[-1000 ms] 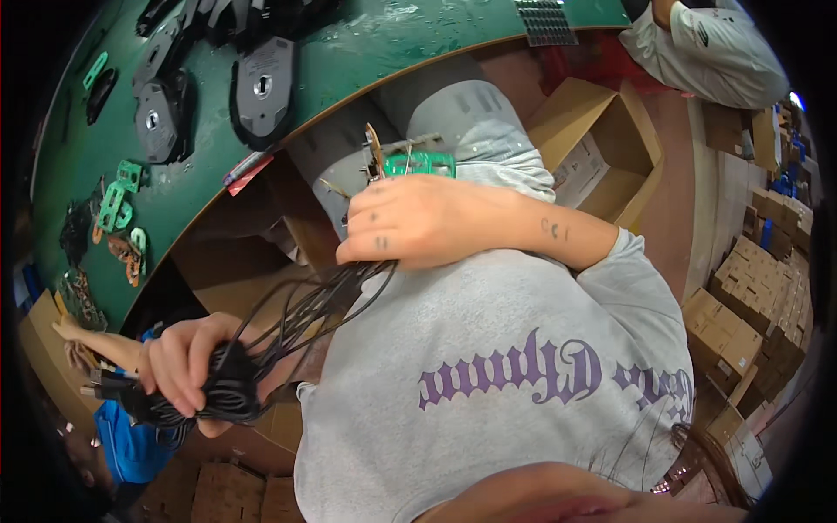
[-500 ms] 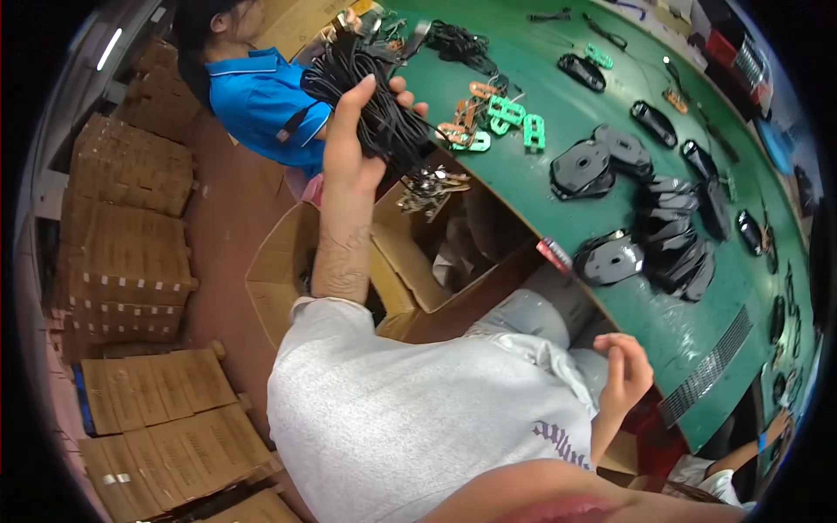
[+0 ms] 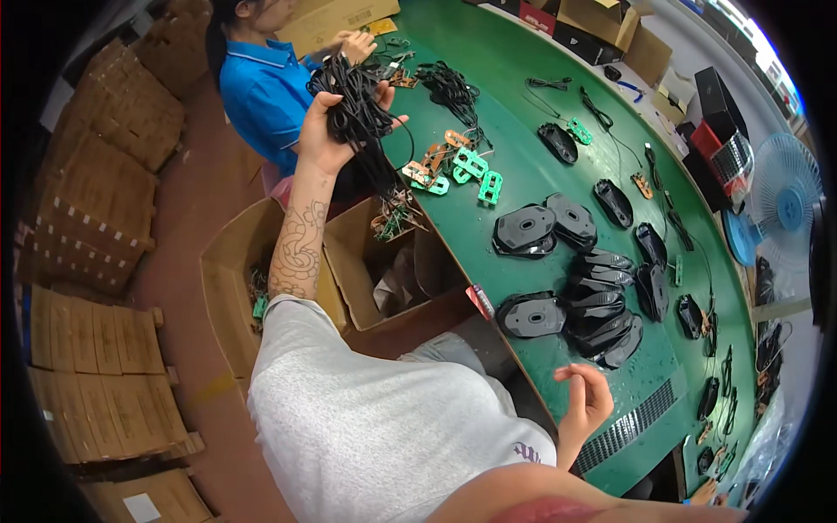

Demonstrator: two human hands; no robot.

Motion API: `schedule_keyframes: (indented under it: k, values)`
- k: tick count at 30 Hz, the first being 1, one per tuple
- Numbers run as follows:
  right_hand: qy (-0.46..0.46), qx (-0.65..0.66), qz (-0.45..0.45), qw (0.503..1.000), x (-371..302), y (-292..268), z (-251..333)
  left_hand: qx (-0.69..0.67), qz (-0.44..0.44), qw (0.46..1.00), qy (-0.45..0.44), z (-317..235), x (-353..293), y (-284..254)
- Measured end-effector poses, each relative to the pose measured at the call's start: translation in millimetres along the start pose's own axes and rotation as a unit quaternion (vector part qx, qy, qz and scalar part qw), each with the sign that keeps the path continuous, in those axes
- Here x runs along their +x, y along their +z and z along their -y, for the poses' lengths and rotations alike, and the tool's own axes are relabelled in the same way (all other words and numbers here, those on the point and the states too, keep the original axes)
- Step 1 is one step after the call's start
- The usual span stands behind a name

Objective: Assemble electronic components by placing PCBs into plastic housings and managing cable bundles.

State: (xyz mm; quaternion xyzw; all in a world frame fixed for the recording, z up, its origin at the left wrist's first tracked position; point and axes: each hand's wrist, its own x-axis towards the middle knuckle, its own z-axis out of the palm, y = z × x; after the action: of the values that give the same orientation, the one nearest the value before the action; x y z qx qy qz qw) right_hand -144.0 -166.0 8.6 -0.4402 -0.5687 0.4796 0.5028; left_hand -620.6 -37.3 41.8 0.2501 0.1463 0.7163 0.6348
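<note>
Gripping a bundle of black cables [image 3: 356, 96], the left hand [image 3: 324, 131] is raised over the green table [image 3: 514, 166] — the right hand [image 3: 586, 403] hangs loosely curled, empty, near the black mouse shells [image 3: 602, 305].

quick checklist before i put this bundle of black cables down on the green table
1. Grip on the bundle of black cables: ok, the left hand is closed around it, raised over the table's left edge.
2. Right hand free: ok, it is open and holds nothing, near the table's near edge.
3. Landing spot: not ok just below the bundle, where green circuit boards and a loose cable pile lie.
4. Bare green table nearby: ok, an open patch shows right of the cable pile.
5. Co-worker in the blue shirt close by: not ok, their hand is at the table's corner by the bundle.
6. Dangling cable ends caught on the boards: cannot tell.
</note>
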Motion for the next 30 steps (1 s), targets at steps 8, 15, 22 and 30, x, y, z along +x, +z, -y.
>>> schedule_keyframes:
  k: [8, 15, 22, 30]
  values:
    - [-0.006, 0.058, 0.206, 0.977, 106.8, 52.7, 36.3, -0.063, 0.09, 0.994, -0.004, 73.0, -54.6, 53.5]
    - [0.042, 0.089, 0.313, 0.944, 169.2, 161.2, 42.0, -0.051, 0.049, 0.997, -0.025, 107.1, -62.6, 53.4]
    - [0.024, -0.015, 0.289, 0.957, 173.7, 209.6, 7.3, 0.123, -0.107, 0.986, -0.031, 106.7, -75.6, 34.9]
    - [0.092, 0.056, 0.314, 0.943, 194.9, 241.9, -1.0, 0.125, -0.138, 0.982, 0.037, 97.8, -63.9, -12.1]
